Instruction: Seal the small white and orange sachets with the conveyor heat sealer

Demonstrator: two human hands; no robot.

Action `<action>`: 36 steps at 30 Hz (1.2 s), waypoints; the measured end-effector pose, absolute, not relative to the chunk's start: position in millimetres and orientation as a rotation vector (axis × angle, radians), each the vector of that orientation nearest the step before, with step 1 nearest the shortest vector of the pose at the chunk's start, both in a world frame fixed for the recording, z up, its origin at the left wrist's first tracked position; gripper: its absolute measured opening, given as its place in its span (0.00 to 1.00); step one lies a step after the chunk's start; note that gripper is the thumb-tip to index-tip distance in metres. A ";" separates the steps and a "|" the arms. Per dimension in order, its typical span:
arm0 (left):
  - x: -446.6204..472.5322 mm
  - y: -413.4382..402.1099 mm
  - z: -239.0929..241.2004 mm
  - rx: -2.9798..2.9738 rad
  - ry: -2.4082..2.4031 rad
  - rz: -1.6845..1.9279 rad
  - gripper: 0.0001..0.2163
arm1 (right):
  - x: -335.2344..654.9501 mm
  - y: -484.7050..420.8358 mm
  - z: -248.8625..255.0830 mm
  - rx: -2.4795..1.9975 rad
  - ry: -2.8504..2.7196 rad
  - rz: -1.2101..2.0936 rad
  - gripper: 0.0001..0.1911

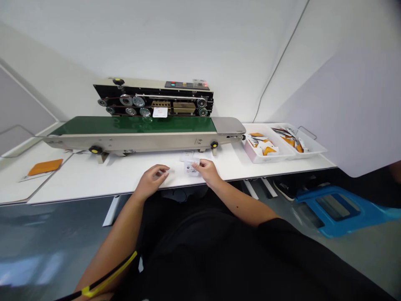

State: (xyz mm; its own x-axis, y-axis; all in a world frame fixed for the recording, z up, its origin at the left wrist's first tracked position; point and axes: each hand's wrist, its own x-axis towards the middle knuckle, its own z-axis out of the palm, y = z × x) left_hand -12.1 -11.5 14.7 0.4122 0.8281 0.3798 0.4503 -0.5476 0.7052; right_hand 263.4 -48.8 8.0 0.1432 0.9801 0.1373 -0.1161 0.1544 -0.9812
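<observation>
Right hand — on white packet

A black short-sleeved top leaves the left hand and right hand bare. A yellow-and-black strap lies beside the top.

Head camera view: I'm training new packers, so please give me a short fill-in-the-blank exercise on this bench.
The right hand holds a small white sachet, and the left hand, apart from it, is ____.
The conveyor belt of the band sealer is ____.
Beside the sealer stand ____ white trays of orange-and-white sachets.

Missing words: open; green; two.
</observation>
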 end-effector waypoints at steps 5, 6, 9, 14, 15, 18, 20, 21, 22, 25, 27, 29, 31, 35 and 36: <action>-12.6 -10.5 13.8 2.175 1.085 0.971 0.19 | 302.6 -28.1 61.2 -1.111 -1.222 0.777 0.19; -12.7 -10.3 13.6 2.178 1.086 0.970 0.19 | 314.4 -19.7 75.6 -1.121 -1.234 0.711 0.19; -12.4 -9.7 13.2 2.190 1.090 0.976 0.18 | 351.9 11.5 117.2 -1.214 -1.277 0.454 0.20; -12.2 -8.8 12.0 2.201 1.086 0.973 0.17 | 394.0 67.2 156.0 -1.480 -1.374 0.081 0.20; -12.5 -8.4 11.4 2.204 1.085 0.970 0.17 | 397.1 76.4 157.9 -1.523 -1.402 0.055 0.19; -13.9 -6.6 8.9 2.210 1.083 0.962 0.17 | 398.6 99.4 155.8 -1.601 -1.476 0.072 0.19; -14.8 -5.6 7.7 2.210 1.084 0.953 0.16 | 397.0 112.1 152.6 -1.615 -1.505 0.136 0.21; -15.0 -5.4 7.5 2.210 1.084 0.947 0.16 | 396.4 117.7 151.6 -1.617 -1.522 0.170 0.22; -15.1 -5.5 7.7 2.210 1.085 0.942 0.16 | 396.0 122.3 151.2 -1.617 -1.547 0.200 0.23; -14.4 -6.6 9.3 2.208 1.087 0.941 0.16 | 393.8 125.6 152.4 -1.587 -1.646 0.191 0.26; -13.6 -7.4 10.6 2.203 1.088 0.953 0.17 | 385.4 114.0 149.4 -1.553 -1.654 0.035 0.28; -12.9 -7.7 11.3 2.197 1.089 0.960 0.18 | 366.1 90.0 136.7 -1.482 -1.638 -0.152 0.28; -12.0 -7.6 11.2 2.195 1.092 0.961 0.19 | 336.1 58.2 111.5 -1.363 -1.722 -0.215 0.26; -10.0 -8.5 9.9 2.205 1.089 0.955 0.19 | 269.3 2.9 42.5 -1.241 -2.222 0.066 0.24; -9.7 -9.1 9.9 2.211 1.088 0.953 0.18 | 257.0 -5.0 27.9 -1.341 -2.259 0.137 0.29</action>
State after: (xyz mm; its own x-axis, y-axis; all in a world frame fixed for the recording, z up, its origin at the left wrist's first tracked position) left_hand -9.7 -9.1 9.9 0.4371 0.8200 0.3695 0.4744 -0.5592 0.6798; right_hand 257.0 -5.0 27.9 -0.3858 0.8452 0.3699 0.7941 0.5083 -0.3332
